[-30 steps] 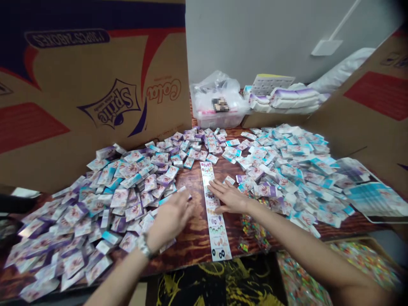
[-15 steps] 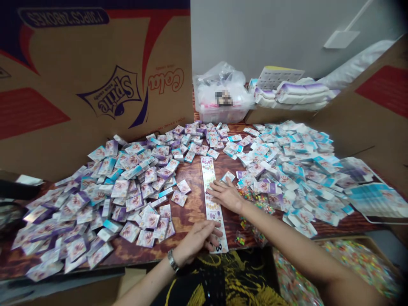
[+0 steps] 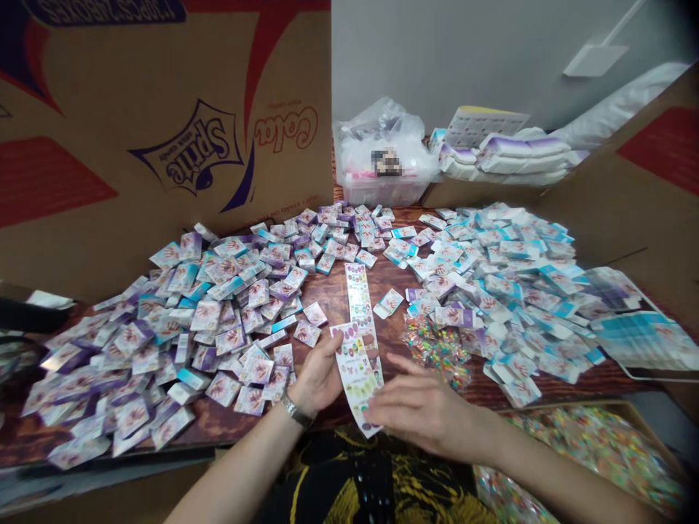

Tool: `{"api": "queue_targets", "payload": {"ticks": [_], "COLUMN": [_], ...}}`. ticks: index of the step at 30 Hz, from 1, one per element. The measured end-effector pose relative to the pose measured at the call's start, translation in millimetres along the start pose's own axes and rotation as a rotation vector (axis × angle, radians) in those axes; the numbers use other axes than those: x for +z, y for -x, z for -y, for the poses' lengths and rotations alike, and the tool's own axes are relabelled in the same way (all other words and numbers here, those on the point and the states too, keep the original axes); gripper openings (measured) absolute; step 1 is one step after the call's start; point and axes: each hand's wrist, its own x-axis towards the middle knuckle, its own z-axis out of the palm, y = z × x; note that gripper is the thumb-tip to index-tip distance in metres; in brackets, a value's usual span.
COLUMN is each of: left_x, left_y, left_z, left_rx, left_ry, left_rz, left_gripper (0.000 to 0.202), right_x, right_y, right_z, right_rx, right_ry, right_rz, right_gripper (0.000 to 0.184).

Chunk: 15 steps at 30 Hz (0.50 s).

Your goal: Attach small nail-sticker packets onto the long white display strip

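A narrow white sticker sheet point(image 3: 352, 367) with rows of small coloured prints is lifted off the table, tilted toward me. My left hand point(image 3: 320, 375), with a metal watch at the wrist, grips its left edge, thumb on top. At the sheet's lower end are the closed fingers of my right hand point(image 3: 429, 407); the index finger points outward and the thumb is hidden. Beneath the held sheet, a second sticker sheet point(image 3: 357, 287) lies flat on the wooden table. To its right are a small flat carton point(image 3: 389, 303) and clear packets of coloured candy-like pieces point(image 3: 434, 346).
Small printed boxes point(image 3: 218, 306) are heaped on the left, and flatter cartons point(image 3: 491, 269) on the right. A large cardboard box point(image 3: 164, 167) walls the back left. Behind stands a plastic tub point(image 3: 382, 191). A carton of packets point(image 3: 595, 444) sits below the table edge at right.
One sticker sheet has come up off the table into my hands, uncovering another below it. My right hand has drawn back toward me to the sheet's lower end.
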Motion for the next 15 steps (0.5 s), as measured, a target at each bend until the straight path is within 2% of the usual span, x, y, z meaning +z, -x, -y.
{"api": "queue_targets", "payload": {"ticks": [2, 4, 6, 8, 12, 15], "left_x": [4.5, 7.6, 8.3, 6.8, 2.3, 0.8], "left_y": [1, 4, 9, 15, 27, 30], "left_z": [-2, -1, 2, 2, -6, -6], "left_rx": [0.050, 0.100, 0.134, 0.188, 0.251, 0.169], "left_ry": [-0.104, -0.214, -0.300, -0.413, -0.807, -0.852], "left_rz": [-0.059, -0.067, -0.029, 0.045, 0.224, 0.233], "left_gripper": [0.041, 0.045, 0.052, 0.056, 0.045, 0.036], "right_x": [-2, -5, -9, -12, -11, -8], "right_y": [-1, -8, -17, -27, -43, -50], "right_z": [6, 2, -6, -15, -25, -30], "right_rx": [0.044, 0.119, 0.189, 0.238, 0.310, 0.305], "right_ry": [-0.044, -0.012, 0.059, 0.109, 0.123, 0.151], "right_rz": [-0.036, -0.158, -0.309, -0.398, -0.415, -0.420], "right_gripper": [0.034, 0.031, 0.028, 0.025, 0.026, 0.026]}}
